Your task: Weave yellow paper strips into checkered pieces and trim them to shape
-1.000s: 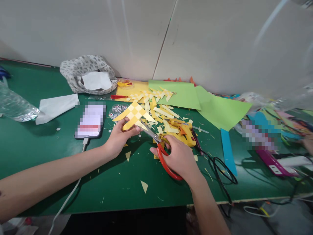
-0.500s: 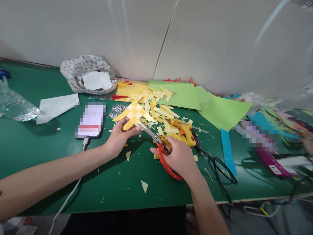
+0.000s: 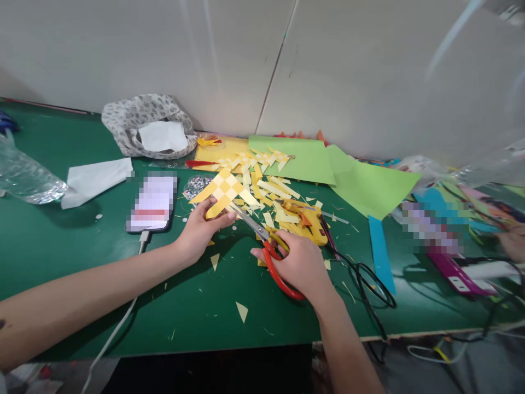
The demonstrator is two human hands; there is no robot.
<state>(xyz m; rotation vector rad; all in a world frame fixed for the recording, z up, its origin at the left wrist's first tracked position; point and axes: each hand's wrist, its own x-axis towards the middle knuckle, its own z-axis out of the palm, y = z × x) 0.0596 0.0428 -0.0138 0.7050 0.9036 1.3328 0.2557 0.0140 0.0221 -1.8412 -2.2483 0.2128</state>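
Between the fingers and thumb of my left hand (image 3: 205,227) is a woven paper piece (image 3: 226,189), checkered in yellow and cream with pointed strip ends. My right hand (image 3: 301,262) grips red-handled scissors (image 3: 283,279) by their loops. Their blades reach the lower strip of the woven piece, near my left thumb; whether they are cutting into it I cannot tell. Behind lie paper scraps (image 3: 274,190) and a yellow hot glue gun (image 3: 309,221). A string of similar woven pieces (image 3: 254,158) with a red tassel rests farther back.
A phone (image 3: 152,202) with a white cable lies to the left, near a fabric pouch (image 3: 118,123). Green paper sheets (image 3: 371,178) and a blue strip (image 3: 381,254) are on the right. A black cord (image 3: 363,279) loops beside my right arm. Another person's hand (image 3: 512,241) shows at far right.
Both hands, the woven piece and the scissors stay almost in place. The view shifts very slightly, and the other person's hand at far right has moved a little left.
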